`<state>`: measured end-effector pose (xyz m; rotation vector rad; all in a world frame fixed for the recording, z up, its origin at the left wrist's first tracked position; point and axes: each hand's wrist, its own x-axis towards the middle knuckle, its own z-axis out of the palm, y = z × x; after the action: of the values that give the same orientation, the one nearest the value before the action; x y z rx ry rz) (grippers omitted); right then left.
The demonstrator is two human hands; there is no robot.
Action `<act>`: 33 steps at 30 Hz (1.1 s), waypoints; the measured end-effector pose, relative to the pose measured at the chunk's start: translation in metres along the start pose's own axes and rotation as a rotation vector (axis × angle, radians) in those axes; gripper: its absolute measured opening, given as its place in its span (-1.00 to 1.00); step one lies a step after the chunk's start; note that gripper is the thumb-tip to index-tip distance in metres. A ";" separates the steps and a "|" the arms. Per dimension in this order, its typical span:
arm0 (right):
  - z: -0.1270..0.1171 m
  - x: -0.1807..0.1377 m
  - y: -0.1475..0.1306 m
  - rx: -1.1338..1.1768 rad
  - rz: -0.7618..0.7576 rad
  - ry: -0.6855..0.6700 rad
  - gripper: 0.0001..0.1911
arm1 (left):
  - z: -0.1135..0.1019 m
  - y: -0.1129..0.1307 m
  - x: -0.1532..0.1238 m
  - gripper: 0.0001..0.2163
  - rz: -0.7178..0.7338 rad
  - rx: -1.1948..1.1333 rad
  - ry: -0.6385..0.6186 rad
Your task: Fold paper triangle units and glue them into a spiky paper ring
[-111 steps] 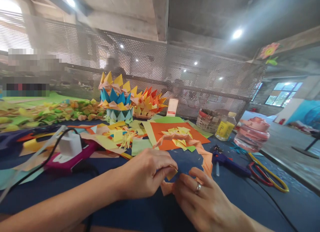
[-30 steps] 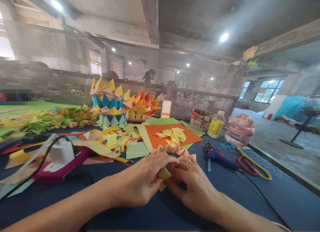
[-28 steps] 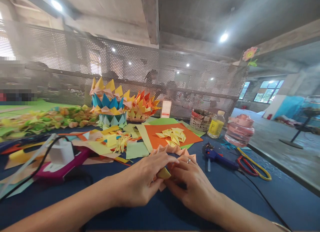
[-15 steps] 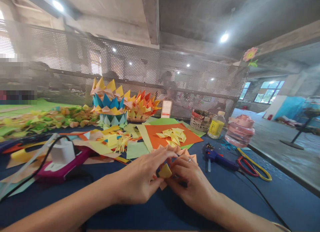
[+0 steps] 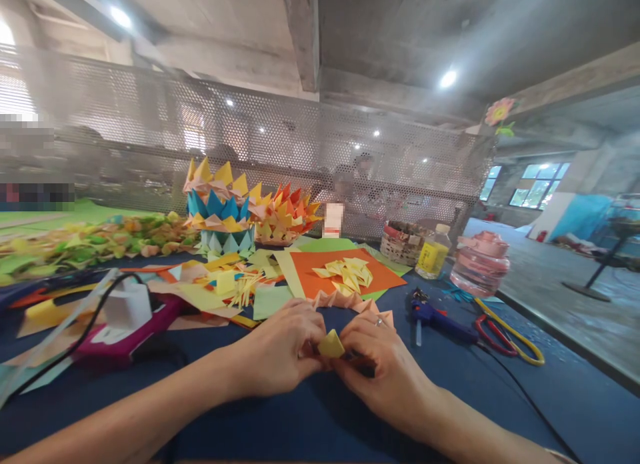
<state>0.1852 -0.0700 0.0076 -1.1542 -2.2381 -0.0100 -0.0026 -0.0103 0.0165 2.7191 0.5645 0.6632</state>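
My left hand and my right hand meet over the dark blue table, both with fingers curled in a pinch. Between their fingertips sits a small folded yellow paper triangle. It touches a chain of peach folded paper units that curves away behind my right hand, which wears a ring. A pile of loose yellow folded triangles lies on an orange paper sheet just beyond.
A purple glue gun and red-and-yellow scissors lie to the right. Behind stand a yellow-labelled bottle, a pink jar and a woven basket. Finished spiky paper crowns, paper scraps and a white plug on a magenta power strip are to the left.
My left fingers have curled in from stretched out, closing on the yellow triangle, which rose slightly between both hands. Since 3.7 s ago the hands moved closer together.
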 end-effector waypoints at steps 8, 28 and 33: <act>0.003 0.002 -0.005 0.045 -0.012 0.018 -0.88 | 0.005 -0.002 -0.001 -0.86 0.012 -0.043 0.031; 0.000 0.006 -0.003 0.010 0.000 -0.041 -0.76 | 0.004 -0.006 0.000 -0.82 0.009 -0.066 0.014; 0.001 0.004 -0.003 0.003 -0.010 -0.042 -0.90 | 0.000 -0.005 0.000 -0.88 -0.008 -0.064 0.012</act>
<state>0.1810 -0.0684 0.0097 -1.1520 -2.2803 0.0138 -0.0040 -0.0063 0.0146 2.6541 0.5475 0.6840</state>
